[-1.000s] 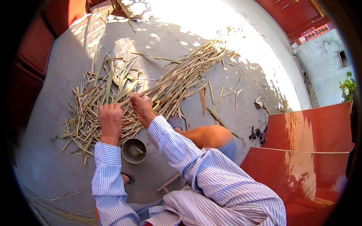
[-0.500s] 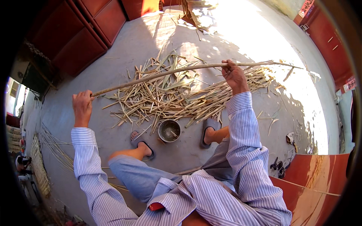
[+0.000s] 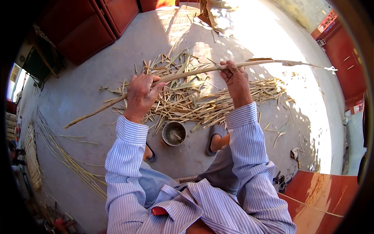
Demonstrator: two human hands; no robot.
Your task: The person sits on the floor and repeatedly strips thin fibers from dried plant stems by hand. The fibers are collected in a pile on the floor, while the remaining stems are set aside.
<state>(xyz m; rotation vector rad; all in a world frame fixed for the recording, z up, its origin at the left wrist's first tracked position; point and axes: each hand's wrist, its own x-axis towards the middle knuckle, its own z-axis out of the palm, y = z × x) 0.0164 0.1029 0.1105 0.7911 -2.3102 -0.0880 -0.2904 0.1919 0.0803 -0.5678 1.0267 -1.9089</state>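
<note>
A long dry plant stalk [image 3: 187,74] stretches across in front of me, its left end lower than its right. My left hand [image 3: 142,93] is closed round it left of the middle, with a bare length sticking out past the fist. Further right, my right hand [image 3: 235,78] pinches the same stalk between thumb and fingers. Some loose dry husk hangs along its thin right end. Below the stalk lies a heap of short cut stalk pieces and dry leaves [image 3: 183,103] on the floor.
A metal pot [image 3: 174,133] with liquid and a small stick in it stands between my feet. Long thin strips [image 3: 74,162] lie at left, beside a woven mat [image 3: 33,156]. Red cabinets [image 3: 83,35] stand far left; a reddish board [image 3: 315,195] is at lower right.
My left hand has slid from the stalk's left end toward the middle, and that end now juts out beyond it. My right hand has moved slightly left; the stalk's right end reaches further right.
</note>
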